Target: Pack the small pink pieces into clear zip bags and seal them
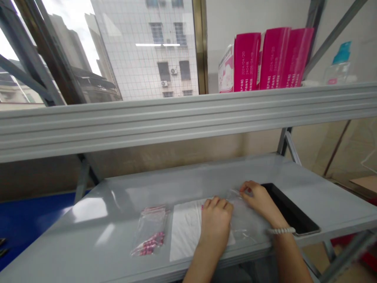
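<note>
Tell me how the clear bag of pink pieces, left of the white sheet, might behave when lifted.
The clear bag looks thin and creased, so it would likely be floppy. Its pink pieces are bunched toward the near end, so that end would probably sag if lifted by the far one. Its shiny film might slide easily on the smooth tabletop.

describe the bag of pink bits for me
On the gray table below the pink boxes, find the white sheet. Left of it lies the clear bag. Unlike the plastic at the right hand, no hand touches it; pink pieces gather at its near end.
</note>
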Tool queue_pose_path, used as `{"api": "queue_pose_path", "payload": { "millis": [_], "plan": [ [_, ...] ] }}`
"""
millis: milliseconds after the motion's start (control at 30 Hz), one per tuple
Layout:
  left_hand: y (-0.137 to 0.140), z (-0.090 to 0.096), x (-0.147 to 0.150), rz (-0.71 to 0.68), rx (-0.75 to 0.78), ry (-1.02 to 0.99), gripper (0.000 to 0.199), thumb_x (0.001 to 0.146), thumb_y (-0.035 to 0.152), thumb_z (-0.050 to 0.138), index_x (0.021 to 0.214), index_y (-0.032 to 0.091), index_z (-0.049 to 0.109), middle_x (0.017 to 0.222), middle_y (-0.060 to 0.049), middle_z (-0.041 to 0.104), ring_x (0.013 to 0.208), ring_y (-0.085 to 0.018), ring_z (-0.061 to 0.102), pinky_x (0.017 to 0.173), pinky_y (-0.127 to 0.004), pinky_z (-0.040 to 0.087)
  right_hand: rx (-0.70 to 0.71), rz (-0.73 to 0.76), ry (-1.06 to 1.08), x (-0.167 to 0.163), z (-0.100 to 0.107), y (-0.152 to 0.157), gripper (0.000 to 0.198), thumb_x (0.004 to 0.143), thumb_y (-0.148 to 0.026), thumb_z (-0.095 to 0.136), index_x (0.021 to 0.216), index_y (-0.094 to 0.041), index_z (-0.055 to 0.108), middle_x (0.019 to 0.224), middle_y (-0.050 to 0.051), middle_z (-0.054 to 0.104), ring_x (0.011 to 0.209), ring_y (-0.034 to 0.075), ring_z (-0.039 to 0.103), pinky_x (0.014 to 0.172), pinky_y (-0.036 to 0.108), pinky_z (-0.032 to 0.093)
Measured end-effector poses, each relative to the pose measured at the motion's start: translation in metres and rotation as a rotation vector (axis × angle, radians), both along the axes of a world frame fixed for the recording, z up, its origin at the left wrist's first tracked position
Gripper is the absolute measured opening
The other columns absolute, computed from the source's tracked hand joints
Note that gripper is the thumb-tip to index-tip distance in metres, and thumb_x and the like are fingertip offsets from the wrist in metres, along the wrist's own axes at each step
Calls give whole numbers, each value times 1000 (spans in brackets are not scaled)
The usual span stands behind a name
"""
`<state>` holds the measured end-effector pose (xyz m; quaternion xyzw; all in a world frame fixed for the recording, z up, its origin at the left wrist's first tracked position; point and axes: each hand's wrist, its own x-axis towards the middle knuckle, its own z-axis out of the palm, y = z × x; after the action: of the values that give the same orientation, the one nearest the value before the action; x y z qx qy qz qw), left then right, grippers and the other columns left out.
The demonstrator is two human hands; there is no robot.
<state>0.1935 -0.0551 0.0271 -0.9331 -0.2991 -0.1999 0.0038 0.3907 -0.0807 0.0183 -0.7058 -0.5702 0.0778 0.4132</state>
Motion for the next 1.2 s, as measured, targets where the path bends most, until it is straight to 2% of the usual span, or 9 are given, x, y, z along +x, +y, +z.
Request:
{"api": "queue_pose_path", "payload": {
  "millis": [167, 300, 400, 533, 667, 900, 1000, 1100, 1200],
  "plan": [
    [-1, 19, -48, 8, -81, -543, 25, 93, 8, 46, 98, 21, 68, 113, -8, 69, 106, -25, 61, 93, -41, 48, 87, 234, 410, -29, 31, -17, 22, 81, -40, 64, 78, -18, 62, 73, 2, 62, 68, 17, 58, 61, 26, 45],
    [0, 30, -76, -1, -518, -807, 23, 98, 33, 46, 107, 23, 64, 122, -8, 66, 109, -24, 63, 90, -37, 50, 52, 510, 950, -66, 40, -14, 31, 69, -38, 85, 75, -17, 63, 65, -4, 56, 55, 8, 46, 50, 20, 36],
    [6, 31, -85, 38, -680, -797, 32, 91, 40, 56, 117, 22, 60, 102, -6, 71, 93, -22, 66, 86, -36, 49, 27, 587, 1135, -84, 34, -6, 35, 60, -35, 92, 79, -16, 69, 67, -2, 61, 55, 7, 49, 49, 19, 37],
    [14, 29, -94, 92, -621, -759, 25, 85, 38, 60, 104, 21, 65, 90, -4, 70, 87, -22, 64, 81, -35, 48, -89, 599, 1171, -88, 26, -3, 42, 60, -34, 92, 92, -13, 75, 74, 2, 69, 62, 10, 59, 55, 21, 47],
    [14, 28, -97, 110, -553, -760, 25, 84, 37, 60, 103, 22, 66, 99, -5, 71, 92, -23, 64, 84, -37, 48, -212, 623, 1135, -87, 23, -7, 36, 62, -39, 90, 77, -13, 71, 67, 2, 67, 60, 12, 62, 58, 25, 52],
    [-10, 39, -83, 403, 114, -920, 24, 78, 33, 65, 98, 20, 61, 96, -6, 62, 91, -25, 57, 85, -40, 43, -195, 629, 1080, -106, 23, -6, 35, 67, -37, 83, 66, -15, 56, 52, -7, 49, 44, 4, 38, 39, 15, 27],
    [-20, 41, -74, 266, -133, -846, 10, 80, 29, 60, 81, 21, 55, 74, 1, 54, 70, -18, 53, 68, -29, 42, -221, 738, 1115, -114, 20, -6, 32, 71, -36, 79, 69, -17, 52, 45, -11, 41, 37, 2, 28, 36, 16, 17],
    [-22, 38, -67, 131, -495, -727, 18, 83, 29, 53, 68, 22, 45, 61, 5, 45, 58, -14, 47, 57, -24, 36, -223, 816, 1138, -121, 16, -6, 28, 71, -30, 77, 71, -17, 52, 49, -10, 45, 34, 1, 29, 34, 16, 19],
    [-21, 34, -65, 112, -630, -724, 27, 89, 34, 48, 65, 22, 41, 60, 5, 43, 58, -13, 45, 56, -23, 34, -265, 851, 1135, -125, 12, -7, 29, 72, -30, 78, 75, -17, 52, 50, -9, 50, 31, 2, 36, 31, 15, 20]
  ]
}}
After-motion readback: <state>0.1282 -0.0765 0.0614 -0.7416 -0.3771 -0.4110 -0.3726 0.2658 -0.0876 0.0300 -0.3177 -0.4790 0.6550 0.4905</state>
